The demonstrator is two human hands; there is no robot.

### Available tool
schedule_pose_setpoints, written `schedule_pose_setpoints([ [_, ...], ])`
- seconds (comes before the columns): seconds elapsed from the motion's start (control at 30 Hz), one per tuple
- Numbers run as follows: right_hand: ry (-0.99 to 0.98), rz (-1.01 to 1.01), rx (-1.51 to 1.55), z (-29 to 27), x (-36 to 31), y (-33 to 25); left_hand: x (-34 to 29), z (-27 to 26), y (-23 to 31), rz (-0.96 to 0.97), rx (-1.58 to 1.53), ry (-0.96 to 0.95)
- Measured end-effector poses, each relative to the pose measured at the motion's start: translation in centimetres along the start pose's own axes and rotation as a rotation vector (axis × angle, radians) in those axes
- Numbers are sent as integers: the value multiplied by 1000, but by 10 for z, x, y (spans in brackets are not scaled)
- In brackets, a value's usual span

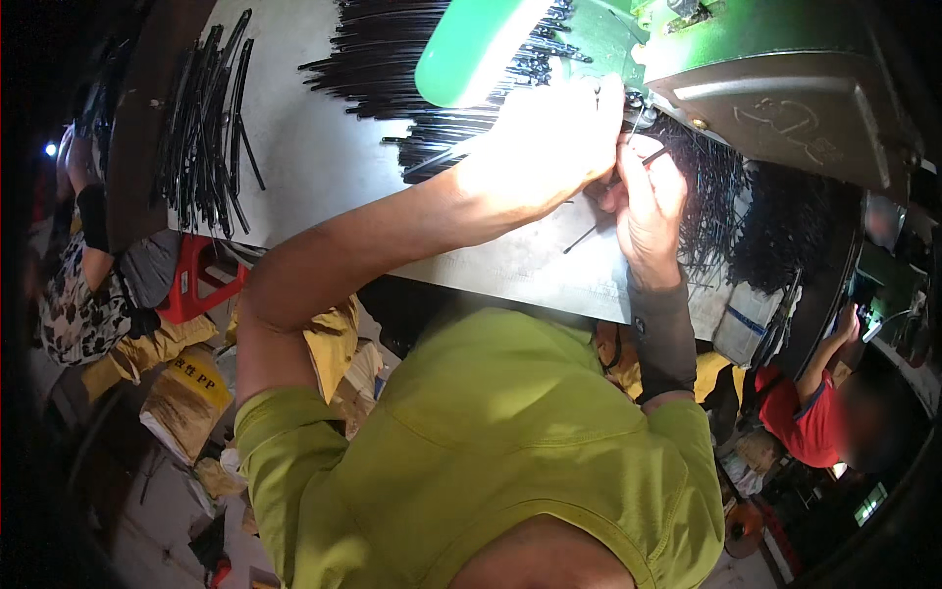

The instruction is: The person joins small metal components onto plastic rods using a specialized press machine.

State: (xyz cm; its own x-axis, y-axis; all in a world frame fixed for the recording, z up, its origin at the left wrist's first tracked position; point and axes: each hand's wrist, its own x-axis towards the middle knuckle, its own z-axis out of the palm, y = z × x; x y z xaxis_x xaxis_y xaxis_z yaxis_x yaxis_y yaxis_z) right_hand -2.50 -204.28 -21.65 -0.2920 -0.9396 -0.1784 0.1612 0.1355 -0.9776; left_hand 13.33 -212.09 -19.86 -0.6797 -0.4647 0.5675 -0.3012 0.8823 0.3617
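The left hand (549, 137) lay washed out by bright light just under the green lamp (471, 49), its fingers curled toward the base of the green machine (775, 69); whether it pinched anything could not be told through the glare. The right hand (648, 201) sat just beside it, touching or nearly so, and pinched a thin black rod (653, 157) between thumb and forefinger, the rod slanting up toward the machine's mouth.

Beyond the left hand, a heap of the same black rods (412, 59) fanned across the grey bench (324, 157). To the far side of the right hand, another tangled mass of black rods (726, 196) lay close against the fingers and spilled toward the bench's edge. One loose rod (581, 239) rested on the bench just below the two hands. Well off to the left, a separate bundle of longer black strips (211, 118) lay near the bench's far left edge.

The near edge of the bench ran just below the right wrist, which wore a dark sleeve (665, 334). A bare patch of bench lay open below and left of the left forearm; the machine crowded the room above and to the right.

The left arm was bare, bent sharply at the elbow and raised across the chest of the yellow-green shirt (491, 442). The right forearm rose nearly straight up from the lower edge.
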Motion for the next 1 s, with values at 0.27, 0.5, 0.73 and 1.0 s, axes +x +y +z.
schedule_pose_setpoints([
  [0.27, -176, 39, 207, 15, -3, -9, -38, -21, -10, -836, -1205, -254],
  [0.5, -174, 238, 415, 17, 11, -1, -7, -40, -15, -876, -1048, -525],
  [0.73, -68, 127, 699, -5, 4, 2, -39, -42, -26, -461, -819, -39],
  [1.0, 127, 1, 728, -24, 27, 0, -7, 18, -9, -947, -1751, 346],
])
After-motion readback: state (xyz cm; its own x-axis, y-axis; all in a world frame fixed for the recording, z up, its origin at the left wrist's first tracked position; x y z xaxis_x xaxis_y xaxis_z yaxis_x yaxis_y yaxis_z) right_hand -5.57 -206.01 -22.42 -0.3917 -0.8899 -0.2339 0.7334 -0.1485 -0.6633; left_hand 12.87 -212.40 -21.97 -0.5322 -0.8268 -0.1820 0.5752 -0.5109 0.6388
